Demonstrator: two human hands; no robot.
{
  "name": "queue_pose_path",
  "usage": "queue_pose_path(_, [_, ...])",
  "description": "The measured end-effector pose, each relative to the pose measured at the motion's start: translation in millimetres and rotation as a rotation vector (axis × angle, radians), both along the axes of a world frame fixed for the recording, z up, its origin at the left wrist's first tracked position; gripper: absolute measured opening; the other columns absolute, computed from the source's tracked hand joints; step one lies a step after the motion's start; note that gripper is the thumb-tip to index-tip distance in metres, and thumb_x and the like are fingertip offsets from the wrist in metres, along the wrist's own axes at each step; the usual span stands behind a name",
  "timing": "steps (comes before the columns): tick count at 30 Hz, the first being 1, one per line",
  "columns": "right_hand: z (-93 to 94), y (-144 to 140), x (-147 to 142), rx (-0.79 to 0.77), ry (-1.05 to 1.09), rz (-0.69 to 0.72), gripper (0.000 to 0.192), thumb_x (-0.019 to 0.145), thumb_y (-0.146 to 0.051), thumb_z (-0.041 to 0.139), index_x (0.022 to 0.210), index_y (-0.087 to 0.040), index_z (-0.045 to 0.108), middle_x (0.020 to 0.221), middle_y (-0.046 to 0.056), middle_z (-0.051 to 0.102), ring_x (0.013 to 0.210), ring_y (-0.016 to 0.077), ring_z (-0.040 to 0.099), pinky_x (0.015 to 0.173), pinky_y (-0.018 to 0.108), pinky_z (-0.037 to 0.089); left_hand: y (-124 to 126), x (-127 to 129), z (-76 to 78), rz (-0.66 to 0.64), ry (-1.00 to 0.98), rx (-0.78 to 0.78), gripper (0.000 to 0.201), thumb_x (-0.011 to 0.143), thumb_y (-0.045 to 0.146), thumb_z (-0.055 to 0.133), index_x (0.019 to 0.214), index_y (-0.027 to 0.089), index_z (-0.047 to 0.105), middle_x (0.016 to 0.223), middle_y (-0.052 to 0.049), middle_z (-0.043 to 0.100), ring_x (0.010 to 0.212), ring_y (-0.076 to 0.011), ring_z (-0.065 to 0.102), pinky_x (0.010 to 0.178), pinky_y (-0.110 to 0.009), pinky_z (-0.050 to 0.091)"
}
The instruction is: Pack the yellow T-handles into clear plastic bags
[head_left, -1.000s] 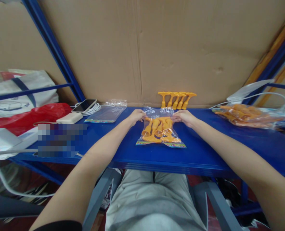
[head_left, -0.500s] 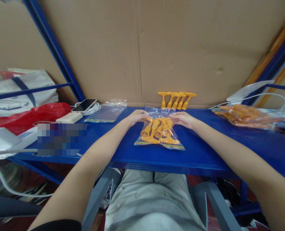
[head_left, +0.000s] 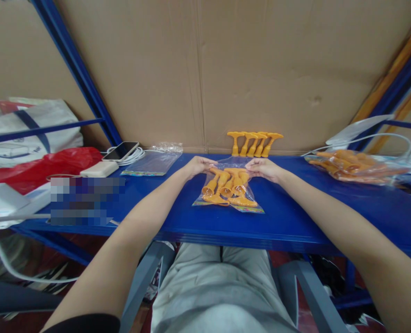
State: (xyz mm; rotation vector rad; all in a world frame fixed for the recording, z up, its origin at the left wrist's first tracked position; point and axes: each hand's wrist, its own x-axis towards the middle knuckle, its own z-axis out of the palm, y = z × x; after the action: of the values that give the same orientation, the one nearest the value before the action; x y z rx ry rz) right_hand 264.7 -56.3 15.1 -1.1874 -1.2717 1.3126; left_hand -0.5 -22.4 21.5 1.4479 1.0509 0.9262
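Note:
A clear plastic bag (head_left: 249,198) lies on the blue table in front of me, its coloured printed edge facing me. Inside it are several orange plastic pieces (head_left: 226,185), each with a T-shaped top and a hollow, flared end. My left hand (head_left: 200,166) pinches the far left corner of the bag, and my right hand (head_left: 264,169) pinches the far right corner. Between the hands the far end of the bag is stretched flat. Several matching orange pieces (head_left: 252,144) stand upright in a row behind it, against the cardboard.
To the right lie filled bags of orange pieces (head_left: 351,166). At left are a flat clear bag (head_left: 153,162), a phone (head_left: 125,151) on a coiled white cable, a white box (head_left: 99,169) and a red plastic bag (head_left: 70,162). A cardboard wall (head_left: 205,69) closes the back.
The far end of the bag looks pulled tauter and flatter between my hands. The bag's near edge has shifted slightly away from me. Both hands keep their hold.

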Motion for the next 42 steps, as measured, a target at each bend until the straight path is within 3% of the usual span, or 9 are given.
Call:
queue_pose_path(7, [-6.3,6,7,0.05,0.008,0.096,0.014,0.07,-0.001,0.074,0.07,-0.013,0.069,0.061,0.003,0.069,0.056,0.0107,0.065,0.063,0.025,0.058,5,1,-3.2,0.006,0.047,0.077,0.017,0.068,0.004,0.077,0.083,0.013,0.077,0.078,-0.007,0.076,0.071,-0.0156,0.072,0.079,-0.034,0.06])
queue_pose_path(23, [-14.5,10,3,0.152,-0.017,0.038,0.016,0.058,-0.004,0.073,0.056,-0.015,0.061,0.057,0.001,0.065,0.054,0.0105,0.062,0.061,0.025,0.055,6,7,-4.2,0.133,0.189,0.282,0.032,0.06,-0.011,0.054,0.052,0.015,0.07,0.06,-0.001,0.071,0.065,-0.0127,0.068,0.078,-0.029,0.056])
queue_pose_path(29, [-11.9,8,-1,0.227,-0.168,0.007,0.014,0.057,-0.003,0.062,0.054,-0.016,0.06,0.047,-0.002,0.058,0.042,0.006,0.049,0.041,0.016,0.038,8,5,-7.6,0.135,0.336,0.407,0.031,0.056,-0.005,0.045,0.05,0.015,0.067,0.057,0.001,0.068,0.063,-0.0119,0.065,0.073,-0.025,0.054])
queue_pose_path(33, [-12.0,9,-3,0.229,-0.179,-0.013,0.013,0.057,-0.004,0.06,0.054,-0.016,0.058,0.044,-0.003,0.054,0.038,0.004,0.039,0.037,0.016,0.029,12,3,-7.6,0.101,0.451,0.511,0.029,0.054,0.0,0.043,0.051,0.016,0.067,0.058,0.002,0.068,0.066,-0.0129,0.066,0.072,-0.024,0.053])
queue_pose_path(42, [-11.3,10,5,0.172,-0.06,0.069,0.011,0.058,-0.006,0.064,0.055,-0.015,0.059,0.045,-0.002,0.053,0.041,0.0055,0.041,0.04,0.018,0.03,11,5,-4.8,0.128,0.609,0.655,0.03,0.057,0.001,0.04,0.05,0.017,0.066,0.061,0.0,0.069,0.07,-0.015,0.067,0.075,-0.024,0.05])
